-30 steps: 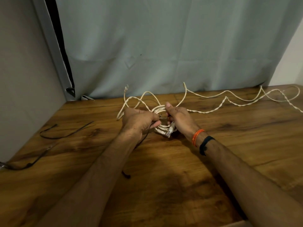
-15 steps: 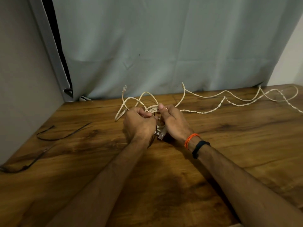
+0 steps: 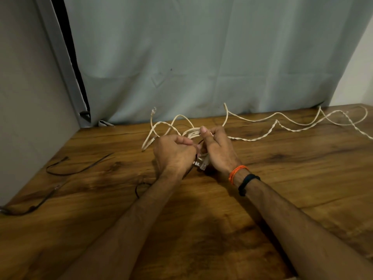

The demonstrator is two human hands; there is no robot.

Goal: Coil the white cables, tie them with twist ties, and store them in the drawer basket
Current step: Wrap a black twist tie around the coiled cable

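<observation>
A small coil of white cable [image 3: 193, 132] sits between my two hands at mid-table, its clear plug ends poking out below. My left hand [image 3: 173, 153] pinches a thin black twist tie [image 3: 196, 158] against the coil. My right hand [image 3: 219, 150] grips the coil's right side, thumb on top. Loose white loops with a plug [image 3: 153, 112] rise behind the hands. A second, long white cable [image 3: 282, 126], partly twisted, trails across the table to the far right. The drawer basket is not in view.
Two more black twist ties lie on the wooden table [image 3: 302, 178] at the left, one [image 3: 78, 166] near the wall, another [image 3: 30, 207] at the left edge. A grey curtain [image 3: 201, 57] hangs behind. A black strand [image 3: 138, 188] lies beside my left forearm.
Both hands have drawn closer together around the coil, and the left hand has curled over it. The black tie end by my left forearm has shifted.
</observation>
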